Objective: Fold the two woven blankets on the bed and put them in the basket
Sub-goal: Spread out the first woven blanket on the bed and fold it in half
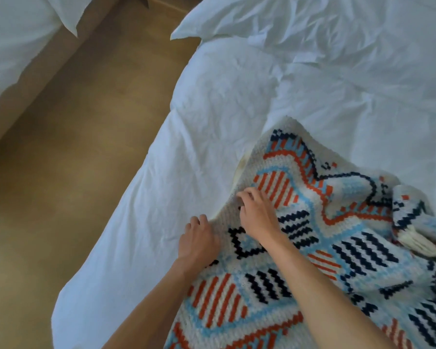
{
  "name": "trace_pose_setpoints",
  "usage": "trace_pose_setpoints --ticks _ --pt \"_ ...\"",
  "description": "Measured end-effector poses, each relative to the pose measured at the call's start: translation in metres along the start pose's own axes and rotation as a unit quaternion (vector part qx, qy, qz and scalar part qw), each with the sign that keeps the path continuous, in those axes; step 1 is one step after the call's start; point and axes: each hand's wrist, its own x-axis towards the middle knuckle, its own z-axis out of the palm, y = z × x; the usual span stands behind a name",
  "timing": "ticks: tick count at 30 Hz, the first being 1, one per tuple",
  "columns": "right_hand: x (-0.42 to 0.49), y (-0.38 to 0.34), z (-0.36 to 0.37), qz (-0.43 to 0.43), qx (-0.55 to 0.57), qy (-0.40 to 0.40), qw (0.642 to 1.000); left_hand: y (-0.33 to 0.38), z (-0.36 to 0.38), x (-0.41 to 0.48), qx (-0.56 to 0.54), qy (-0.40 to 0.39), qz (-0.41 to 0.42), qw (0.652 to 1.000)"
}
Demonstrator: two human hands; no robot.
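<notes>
A woven blanket [337, 248] with orange, navy and light-blue patterns on white lies rumpled on the bed [237, 109], filling the lower right. Cream tassels hang at its right side. My left hand [198, 240] rests at the blanket's left edge, fingers curled onto the border. My right hand [258, 212] sits just beyond it, fingers pinching the same edge of the blanket. Only one blanket shows, and no basket is in view.
White crumpled bedding covers the bed, with a pillow [249, 18] at the top. A strip of wooden floor [73, 159] runs along the bed's left side. A second bed [13, 46] with white sheets stands at the upper left.
</notes>
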Motion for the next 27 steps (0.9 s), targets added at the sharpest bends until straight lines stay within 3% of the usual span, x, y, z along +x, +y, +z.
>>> trace_pose_setpoints --ticks 11,14,17,20,27 --pt "0.089 0.047 -0.029 0.012 -0.034 0.006 0.999 0.056 0.005 0.075 -0.058 0.05 0.013 0.997" --pt "0.116 0.047 -0.043 -0.036 -0.097 0.041 0.994 0.065 0.008 0.088 -0.05 0.058 0.02 0.997" --pt "0.137 0.05 -0.051 -0.072 -0.179 0.015 0.981 0.07 0.014 0.091 -0.025 0.052 0.045 0.997" --pt "0.135 0.056 -0.052 -0.034 -0.204 -0.018 0.978 0.067 0.021 0.084 0.006 0.047 0.101 0.994" --pt "0.068 0.082 -0.04 0.056 -0.118 -0.017 0.991 0.055 0.025 0.07 0.004 0.026 0.1 0.995"
